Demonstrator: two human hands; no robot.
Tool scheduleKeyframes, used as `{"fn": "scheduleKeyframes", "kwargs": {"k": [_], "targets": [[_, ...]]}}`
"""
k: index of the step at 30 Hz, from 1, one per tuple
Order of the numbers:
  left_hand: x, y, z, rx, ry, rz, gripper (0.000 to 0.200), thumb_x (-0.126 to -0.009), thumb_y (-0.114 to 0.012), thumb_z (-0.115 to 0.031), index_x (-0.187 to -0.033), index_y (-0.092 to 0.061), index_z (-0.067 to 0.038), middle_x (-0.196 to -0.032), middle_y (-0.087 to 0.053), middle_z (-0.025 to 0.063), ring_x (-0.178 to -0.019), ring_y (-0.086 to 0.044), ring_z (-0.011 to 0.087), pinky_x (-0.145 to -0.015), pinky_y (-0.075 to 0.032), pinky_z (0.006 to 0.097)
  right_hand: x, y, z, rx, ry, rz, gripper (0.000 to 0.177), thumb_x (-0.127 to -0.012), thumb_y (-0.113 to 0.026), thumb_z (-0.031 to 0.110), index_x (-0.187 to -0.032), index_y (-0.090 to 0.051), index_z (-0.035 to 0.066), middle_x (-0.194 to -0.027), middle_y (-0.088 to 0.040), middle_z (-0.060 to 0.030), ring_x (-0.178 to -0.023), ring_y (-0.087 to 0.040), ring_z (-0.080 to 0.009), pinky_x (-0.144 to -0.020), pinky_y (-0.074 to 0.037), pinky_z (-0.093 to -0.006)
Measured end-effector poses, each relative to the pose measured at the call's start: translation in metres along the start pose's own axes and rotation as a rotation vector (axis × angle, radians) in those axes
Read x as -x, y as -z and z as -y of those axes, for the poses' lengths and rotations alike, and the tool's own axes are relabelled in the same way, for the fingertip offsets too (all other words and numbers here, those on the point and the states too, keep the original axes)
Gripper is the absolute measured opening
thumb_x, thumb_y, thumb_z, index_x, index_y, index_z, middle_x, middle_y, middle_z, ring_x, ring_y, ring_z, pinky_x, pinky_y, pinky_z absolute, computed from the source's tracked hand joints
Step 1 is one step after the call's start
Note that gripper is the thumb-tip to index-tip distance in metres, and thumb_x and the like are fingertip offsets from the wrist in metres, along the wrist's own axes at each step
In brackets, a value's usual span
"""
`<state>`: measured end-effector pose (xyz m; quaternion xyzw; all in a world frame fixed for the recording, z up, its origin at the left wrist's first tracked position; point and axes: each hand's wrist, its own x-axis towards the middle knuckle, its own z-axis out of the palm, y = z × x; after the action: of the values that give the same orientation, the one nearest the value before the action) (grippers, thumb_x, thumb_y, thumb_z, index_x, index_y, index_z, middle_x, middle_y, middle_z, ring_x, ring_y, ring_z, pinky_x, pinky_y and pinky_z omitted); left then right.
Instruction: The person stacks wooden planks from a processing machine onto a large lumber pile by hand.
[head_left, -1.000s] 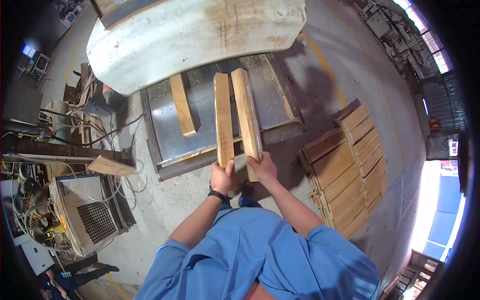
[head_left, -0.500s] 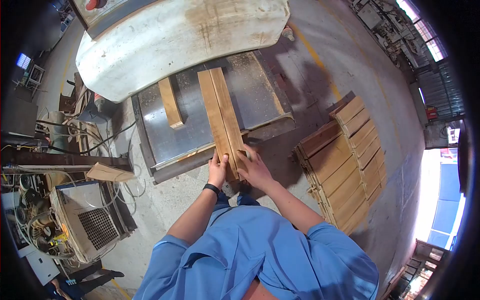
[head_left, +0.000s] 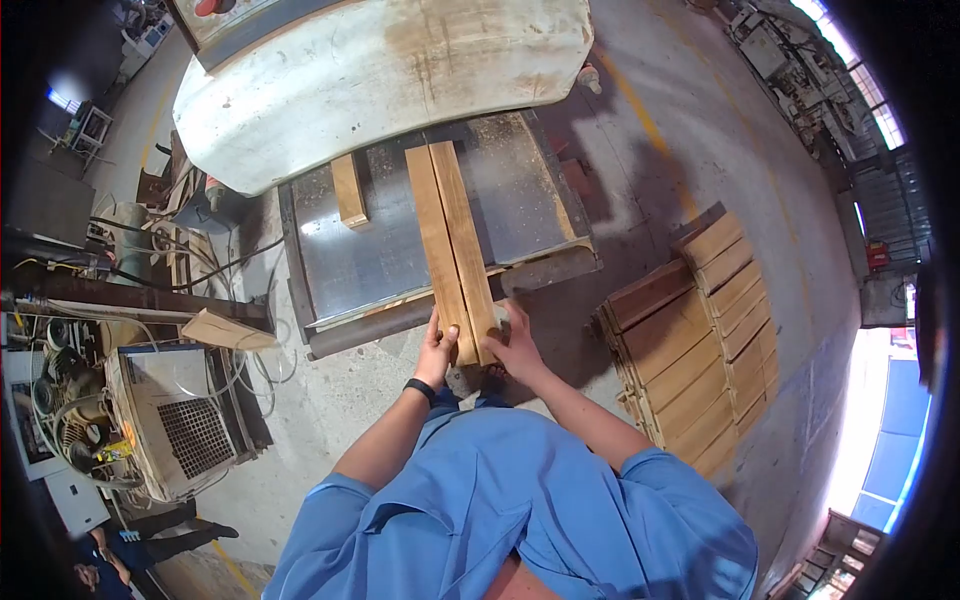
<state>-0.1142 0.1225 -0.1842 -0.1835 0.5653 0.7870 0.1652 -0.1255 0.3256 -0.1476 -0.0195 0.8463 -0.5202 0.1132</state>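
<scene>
Two long wooden boards lie side by side, a left board [head_left: 432, 235] and a right board [head_left: 460, 235], with a narrow gap between them. Their far ends rest on the metal machine table [head_left: 380, 265], and their near ends stick out past its front edge. My left hand [head_left: 434, 356] is closed on the near end of the left board, thumb on top and fingers at its outer side. My right hand [head_left: 516, 352] grips the right board's near end from the other side. A shorter-looking board [head_left: 347, 190] lies farther left on the table, partly under the white hood [head_left: 390, 85].
Stacked wooden boards [head_left: 690, 370] stand on the floor to the right. At the left are a dark horizontal beam [head_left: 150, 303], loose hoses and a box with a grille [head_left: 195, 438]. Another person [head_left: 125, 555] is partly visible at the lower left.
The separate board on the left has slid farther under the hood. My right hand has shifted to the outer side of the right board, and the gap between the paired boards looks slightly wider.
</scene>
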Motion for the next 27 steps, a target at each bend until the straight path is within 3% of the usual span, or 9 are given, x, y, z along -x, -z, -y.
{"fn": "scheduleKeyframes", "kwargs": {"k": [2, 3, 5, 9, 12, 17, 20, 24, 27], "targets": [[0.000, -0.008, 0.010, 0.198, -0.122, -0.032, 0.069, -0.105, -0.057, -0.019, -0.163, -0.020, -0.013, -0.140, -0.055, 0.0114, -0.121, -0.058, 0.0199, -0.101, -0.048, 0.0323, -0.007, -0.002, -0.021, -0.298, -0.247, 0.088, 0.074, -0.085, -0.080, 0.026, -0.146, -0.045, 0.005, -0.142, -0.048, -0.0166, -0.133, -0.049, -0.0284, -0.107, -0.044, -0.0386], [0.013, -0.014, -0.008, 0.214, -0.070, 0.004, 0.065, -0.106, -0.054, -0.023, -0.161, -0.023, -0.007, -0.156, -0.041, 0.0117, -0.143, -0.040, 0.0238, -0.118, -0.033, 0.0359, -0.015, 0.002, -0.025, -0.512, -0.392, 0.236, 0.070, -0.085, -0.079, 0.026, -0.144, -0.047, 0.003, -0.135, -0.055, -0.0151, -0.127, -0.054, -0.0263, -0.104, -0.046, -0.0368], [0.020, -0.011, -0.012, 0.246, -0.079, -0.041, 0.063, -0.107, -0.052, -0.025, -0.160, -0.024, -0.006, -0.154, -0.044, 0.0114, -0.140, -0.044, 0.0230, -0.116, -0.035, 0.0361, -0.025, 0.005, -0.027, -0.738, -0.530, 0.366, 0.061, -0.088, -0.074, 0.025, -0.140, -0.052, 0.002, -0.112, -0.067, -0.0102, -0.099, -0.067, -0.0223, -0.089, -0.054, -0.0371], [0.031, 0.002, -0.025, 0.184, -0.118, -0.151, 0.058, -0.108, -0.047, -0.034, -0.156, -0.033, -0.005, -0.144, -0.052, 0.0109, -0.133, -0.051, 0.0208, -0.109, -0.043, 0.0358, -0.017, 0.043, 0.001, -1.036, -0.523, 0.398, 0.053, -0.088, -0.069, 0.025, -0.134, -0.056, 0.002, -0.115, -0.066, -0.0101, -0.101, -0.066, -0.0219, -0.089, -0.054, -0.0359], [0.037, 0.010, -0.021, 0.049, -0.190, -0.205, 0.057, -0.108, -0.048, -0.035, -0.155, -0.036, -0.006, -0.139, -0.055, 0.0097, -0.126, -0.054, 0.0183, -0.102, -0.049, 0.0353, -0.018, 0.053, 0.005, -0.967, -0.326, 0.206, 0.057, -0.086, -0.070, 0.020, -0.134, -0.050, -0.003, -0.118, -0.065, -0.0129, -0.096, -0.069, -0.0227, -0.086, -0.055, -0.0382], [0.043, -0.007, -0.020, -0.057, -0.264, -0.297, 0.056, -0.108, -0.049, -0.035, -0.155, -0.039, -0.006, -0.142, -0.054, 0.0098, -0.124, -0.053, 0.0183, -0.106, -0.045, 0.0337, -0.013, 0.060, 0.021, 0.575, 0.063, -0.246, 0.082, -0.073, -0.073, 0.009, -0.149, -0.041, 0.005, -0.148, -0.039, -0.0237, -0.130, -0.046, -0.0418, -0.108, -0.042, -0.0492], [0.043, -0.017, -0.023, -0.047, -0.245, -0.308, 0.052, -0.108, -0.050, -0.027, -0.155, -0.039, -0.007, -0.148, -0.051, 0.0092, -0.131, -0.050, 0.0180, -0.111, -0.039, 0.0324, -0.019, 0.060, -0.003, 0.693, 0.260, -0.184, 0.081, -0.074, -0.074, 0.008, -0.148, -0.042, 0.006, -0.149, -0.038, -0.0238, -0.128, -0.047, -0.0439, -0.105, -0.042, -0.0519], [0.036, -0.015, -0.017, -0.075, -0.232, -0.308, 0.056, -0.107, -0.052, -0.028, -0.158, -0.035, -0.012, -0.146, -0.048, 0.0139, -0.126, -0.054, 0.0229, -0.109, -0.042, 0.0335, -0.012, 0.076, 0.012, 0.523, 0.264, 0.022, 0.084, -0.074, -0.079, 0.014, -0.149, -0.042, 0.005, -0.157, -0.029, -0.0224, -0.135, -0.042, -0.0446, -0.110, -0.040, -0.0520], [0.021, 0.004, 0.000, -0.384, -0.173, -0.313, 0.067, -0.101, -0.061, -0.028, -0.160, -0.032, -0.017, -0.138, -0.041, 0.0191, -0.118, -0.056, 0.0294, -0.107, -0.044, 0.0362, 0.000, 0.086, 0.012, 0.538, 0.363, 0.122, 0.094, -0.072, -0.083, 0.013, -0.153, -0.037, 0.006, -0.161, -0.022, -0.0215, -0.140, -0.038, -0.0444, -0.114, -0.039, -0.0495]]}}
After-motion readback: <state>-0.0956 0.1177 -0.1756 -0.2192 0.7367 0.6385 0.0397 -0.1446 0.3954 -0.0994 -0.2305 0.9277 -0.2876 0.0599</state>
